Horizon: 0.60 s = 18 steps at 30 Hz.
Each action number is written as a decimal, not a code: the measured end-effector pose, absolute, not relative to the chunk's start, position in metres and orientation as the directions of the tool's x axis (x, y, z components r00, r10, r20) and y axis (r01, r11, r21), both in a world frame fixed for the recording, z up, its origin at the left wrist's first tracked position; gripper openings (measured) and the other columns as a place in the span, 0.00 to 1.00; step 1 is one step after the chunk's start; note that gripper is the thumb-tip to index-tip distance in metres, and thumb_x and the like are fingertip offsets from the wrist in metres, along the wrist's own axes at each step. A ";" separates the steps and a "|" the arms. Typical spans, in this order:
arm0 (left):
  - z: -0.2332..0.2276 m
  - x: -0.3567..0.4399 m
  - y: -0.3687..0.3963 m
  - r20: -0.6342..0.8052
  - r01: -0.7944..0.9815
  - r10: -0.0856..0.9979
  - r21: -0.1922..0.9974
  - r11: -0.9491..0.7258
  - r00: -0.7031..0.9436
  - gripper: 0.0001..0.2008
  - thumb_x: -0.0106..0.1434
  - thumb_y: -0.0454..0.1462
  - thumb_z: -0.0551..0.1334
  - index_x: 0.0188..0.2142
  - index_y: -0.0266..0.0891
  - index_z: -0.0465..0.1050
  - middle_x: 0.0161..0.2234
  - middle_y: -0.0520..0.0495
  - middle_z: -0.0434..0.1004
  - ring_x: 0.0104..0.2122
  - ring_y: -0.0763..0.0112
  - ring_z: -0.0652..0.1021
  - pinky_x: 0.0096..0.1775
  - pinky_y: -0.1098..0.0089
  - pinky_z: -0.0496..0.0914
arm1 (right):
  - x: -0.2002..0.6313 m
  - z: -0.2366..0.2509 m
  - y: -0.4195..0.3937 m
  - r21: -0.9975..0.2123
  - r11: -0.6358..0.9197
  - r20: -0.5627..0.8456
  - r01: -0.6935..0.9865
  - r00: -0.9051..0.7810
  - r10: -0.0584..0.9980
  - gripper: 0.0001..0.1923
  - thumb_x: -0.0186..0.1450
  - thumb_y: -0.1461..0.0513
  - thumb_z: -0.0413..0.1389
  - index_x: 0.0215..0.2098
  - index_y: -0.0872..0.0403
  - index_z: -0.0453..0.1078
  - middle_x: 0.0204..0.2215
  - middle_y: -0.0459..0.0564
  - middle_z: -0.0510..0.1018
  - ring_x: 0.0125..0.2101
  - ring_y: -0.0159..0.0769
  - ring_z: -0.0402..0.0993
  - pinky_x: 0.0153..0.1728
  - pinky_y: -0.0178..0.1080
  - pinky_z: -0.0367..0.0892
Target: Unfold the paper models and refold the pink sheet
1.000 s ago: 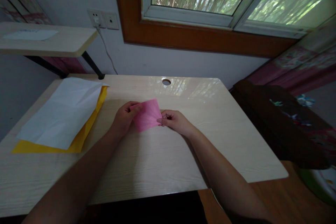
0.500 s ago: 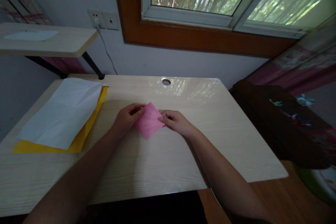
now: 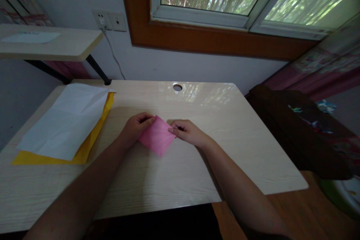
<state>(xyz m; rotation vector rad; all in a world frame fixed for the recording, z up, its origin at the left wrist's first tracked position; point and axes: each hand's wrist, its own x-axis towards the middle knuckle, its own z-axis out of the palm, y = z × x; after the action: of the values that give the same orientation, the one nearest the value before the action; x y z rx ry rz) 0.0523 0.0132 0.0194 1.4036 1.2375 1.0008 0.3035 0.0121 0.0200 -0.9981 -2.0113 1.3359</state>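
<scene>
Between my hands is a pink sheet of paper (image 3: 158,137), a small square shape with one corner pointing towards me. My left hand (image 3: 138,125) pinches it near its upper corner, thumb on top. At the right corner, my right hand (image 3: 184,130) grips the paper between thumb and fingers. Some fingers of both hands are hidden under or behind the sheet. Whether the paper is folded in layers I cannot tell. The pale wooden desk (image 3: 168,183) lies beneath.
White paper (image 3: 67,120) lies over a yellow sheet (image 3: 84,153) on the desk's left side. A raised shelf (image 3: 75,47) stands at the back left. A round cable hole (image 3: 177,87) is near the back edge. Right of the desk is a dark brown piece of furniture (image 3: 281,131).
The pink paper has turned a little, its top corner shifting left and its bottom corner moving right and nearer me. My left hand now pinches close to the top corner.
</scene>
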 end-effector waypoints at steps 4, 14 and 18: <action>0.020 0.052 0.013 -0.035 0.145 0.991 0.989 0.016 0.130 0.15 0.59 0.49 0.68 0.35 0.39 0.80 0.33 0.50 0.80 0.34 0.68 0.76 0.38 0.71 0.68 | 0.303 0.020 0.012 -0.960 0.163 0.011 0.229 -0.550 0.835 0.20 0.69 0.47 0.56 0.29 0.54 0.70 0.26 0.45 0.70 0.27 0.31 0.64 0.29 0.35 0.58; 0.018 0.053 0.014 -0.038 0.131 0.999 0.991 0.038 0.002 0.14 0.58 0.48 0.67 0.32 0.39 0.77 0.30 0.51 0.77 0.31 0.68 0.73 0.34 0.71 0.65 | 0.301 0.014 0.014 -0.993 0.001 -0.046 0.117 -0.404 0.914 0.20 0.63 0.45 0.61 0.32 0.53 0.72 0.26 0.45 0.72 0.27 0.31 0.65 0.29 0.35 0.61; 0.018 0.053 0.015 -0.034 0.110 0.999 0.993 0.037 -0.025 0.12 0.57 0.47 0.67 0.32 0.40 0.77 0.30 0.51 0.76 0.31 0.68 0.72 0.33 0.71 0.64 | 0.301 0.010 0.015 -0.998 -0.026 -0.043 0.049 -0.390 0.920 0.19 0.63 0.46 0.62 0.33 0.53 0.72 0.26 0.45 0.73 0.27 0.31 0.66 0.30 0.35 0.62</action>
<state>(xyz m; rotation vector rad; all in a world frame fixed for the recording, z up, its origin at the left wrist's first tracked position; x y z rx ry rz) 0.0525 0.0150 0.0175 1.2521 1.3241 1.1453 0.3011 0.0152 0.0104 -1.0510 -1.5163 1.5071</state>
